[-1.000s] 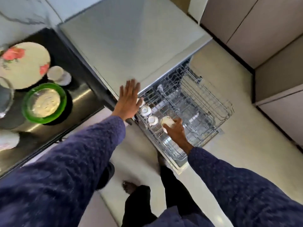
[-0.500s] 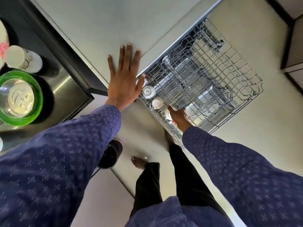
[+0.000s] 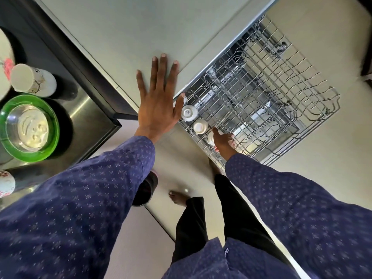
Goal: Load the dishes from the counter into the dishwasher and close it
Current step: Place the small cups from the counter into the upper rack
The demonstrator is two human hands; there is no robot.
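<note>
This is a home kitchen. A dishwasher rack (image 3: 261, 109) of wire stands pulled out over a pale tiled floor (image 3: 322, 178), with small white cups (image 3: 189, 113) upturned along its near edge. To the left a dark steel counter (image 3: 84, 109) carries a green bowl (image 3: 30, 127), a white mug (image 3: 33, 80) and a flowered plate (image 3: 6, 63). A bare foot (image 3: 179, 198) stands on the floor.

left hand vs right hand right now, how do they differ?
The left hand lies flat, fingers straight and spread, on the grey countertop; the right hand curls round a white cup. The left hand is up at counter level; the right hand is down in the dishwasher rack. Both wear blue patterned sleeves.
</note>
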